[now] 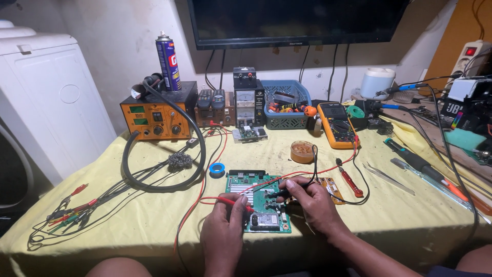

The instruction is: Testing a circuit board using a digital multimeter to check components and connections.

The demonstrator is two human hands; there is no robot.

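Both hands low and close together, fingers curled shut in pinch grips.

Left hand (223, 228) reaching up from the lower edge, back of the hand to the camera, thumb and forefinger pinched, wrist straight. Right hand (312, 202) coming in at a slant from the lower right, forearm bare, knuckles raised, fingertips pressed together and pointing left. Bare knees just showing at the bottom edge.

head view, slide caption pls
Two bare hands press red and black probes onto a green circuit board.
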